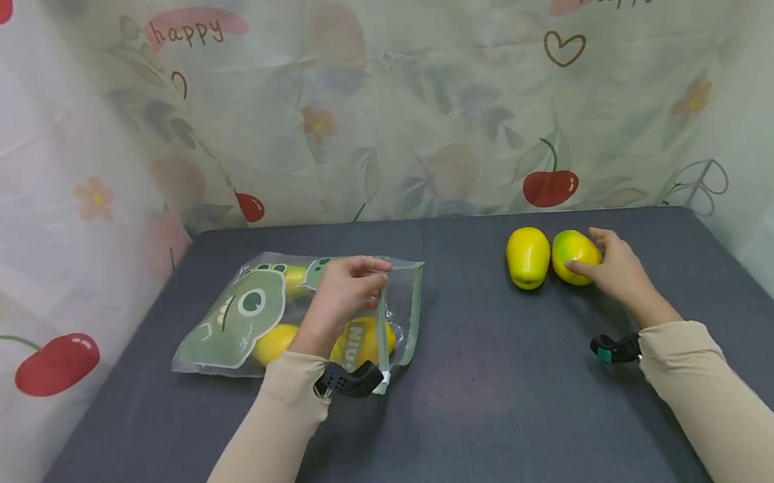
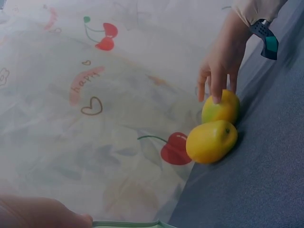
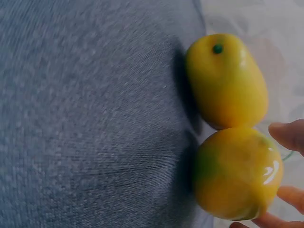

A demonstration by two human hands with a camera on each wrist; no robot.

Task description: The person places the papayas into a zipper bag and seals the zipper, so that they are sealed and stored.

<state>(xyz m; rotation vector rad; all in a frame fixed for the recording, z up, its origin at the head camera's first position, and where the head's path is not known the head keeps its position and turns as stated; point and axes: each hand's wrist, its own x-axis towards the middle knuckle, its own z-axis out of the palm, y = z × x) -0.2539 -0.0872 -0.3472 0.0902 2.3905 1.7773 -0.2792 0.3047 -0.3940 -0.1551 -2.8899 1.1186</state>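
Note:
With its fingertips, my left hand [image 1: 344, 293] pinches the upper edge of a clear zip bag [image 1: 406, 301] printed with a green cartoon animal. Several yellow fruits lie inside, one yellow fruit [image 1: 364, 342] near the opening. On the right, my right hand [image 1: 620, 275] is spread around a yellow-green mango [image 1: 574, 250]. Its fingers reach down over that mango in the left wrist view, while the thumb [image 3: 287, 135] stands off its surface in the right wrist view. A second, yellow mango [image 1: 528, 257] lies against the first, on its left.
A dark grey cloth-covered table [image 1: 487, 425] lies under everything. Patterned curtains [image 1: 412, 106] with cherries and hearts enclose its back and sides. A thin looped cord [image 1: 709, 184] hangs by the back right corner.

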